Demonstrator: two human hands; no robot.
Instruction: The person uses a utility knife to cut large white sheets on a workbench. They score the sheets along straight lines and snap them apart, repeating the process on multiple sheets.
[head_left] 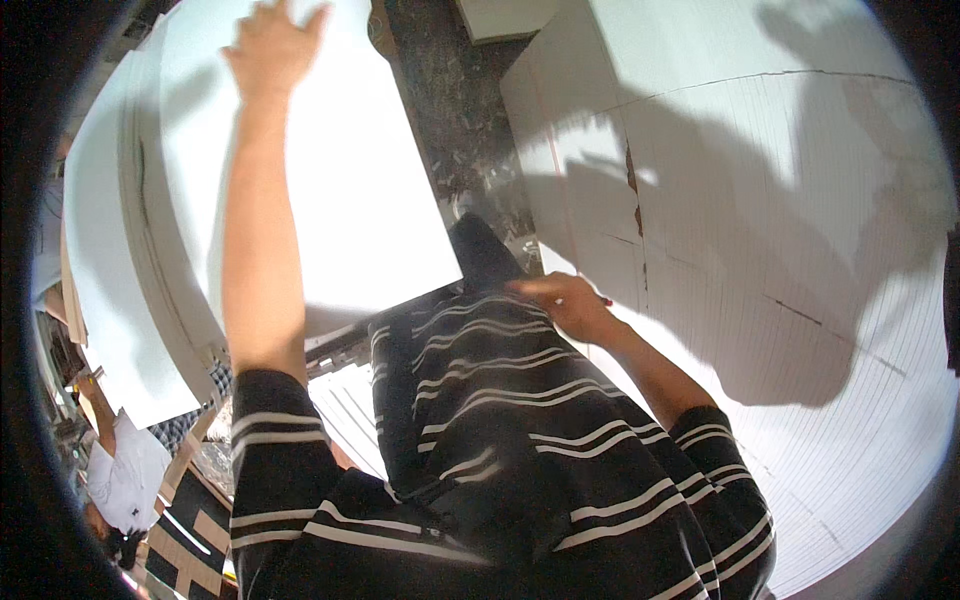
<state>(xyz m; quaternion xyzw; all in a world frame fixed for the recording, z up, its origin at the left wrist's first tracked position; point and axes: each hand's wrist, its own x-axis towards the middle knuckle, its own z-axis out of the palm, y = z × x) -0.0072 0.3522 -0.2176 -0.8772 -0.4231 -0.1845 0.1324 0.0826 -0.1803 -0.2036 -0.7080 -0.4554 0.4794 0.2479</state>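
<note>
My left hand point(275, 50) reaches far forward with its fingers spread. It lies on a large white sheet point(370, 190), which is brightly lit and looks like paper or thin board. My right hand point(578, 307) is close to my waist, by the hem of my striped shirt, with its fingers curled closed. A small dark reddish tip sticks out beside that hand, but I cannot make out what it belongs to. Left of my left forearm, more white sheets point(120, 260) lie in a stack with their edges showing.
A big white stack point(700, 270) with fine lines along its side stands on my right, and shadows fall across it. Between it and the sheet is a dark floor point(450, 130) littered with scraps. A person in white point(125, 470) is at the lower left.
</note>
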